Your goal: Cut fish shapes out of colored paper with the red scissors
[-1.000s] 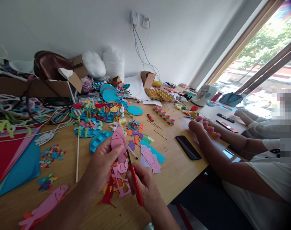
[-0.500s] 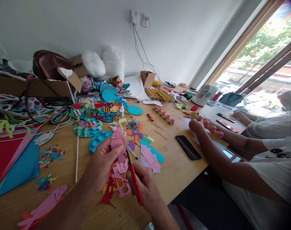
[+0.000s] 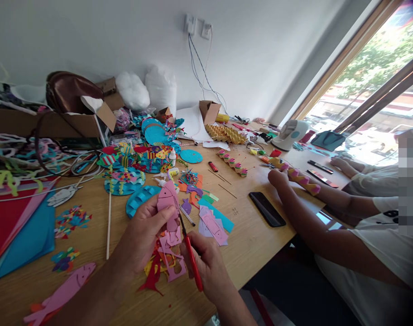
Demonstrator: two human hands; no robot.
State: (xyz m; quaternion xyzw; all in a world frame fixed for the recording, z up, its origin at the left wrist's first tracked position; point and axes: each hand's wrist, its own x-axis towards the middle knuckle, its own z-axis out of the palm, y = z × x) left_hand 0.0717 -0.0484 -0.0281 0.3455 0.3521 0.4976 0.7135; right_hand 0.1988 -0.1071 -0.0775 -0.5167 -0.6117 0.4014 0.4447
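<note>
My left hand (image 3: pixel 142 237) holds a pink paper fish shape (image 3: pixel 168 201) upright above the wooden table (image 3: pixel 250 240). My right hand (image 3: pixel 206 262) grips red-handled scissors (image 3: pixel 192 258), their blades touching the right edge of the pink shape. Pink, red and yellow paper scraps (image 3: pixel 165 262) lie on the table below both hands.
Coloured paper sheets (image 3: pixel 19 222) lie at left, a pink paper fish (image 3: pixel 60 294) near the front edge, blue paper discs with fish (image 3: pixel 135 167) in the middle. A black phone (image 3: pixel 266 209) lies at right. A person (image 3: pixel 356 244) beside me holds a pink-and-yellow paper chain (image 3: pixel 301 179). Cardboard boxes (image 3: pixel 57 120) stand at the back.
My hands and the scissors have barely moved on the pink shape. The person at right has lifted and stretched out the pink-and-yellow chain.
</note>
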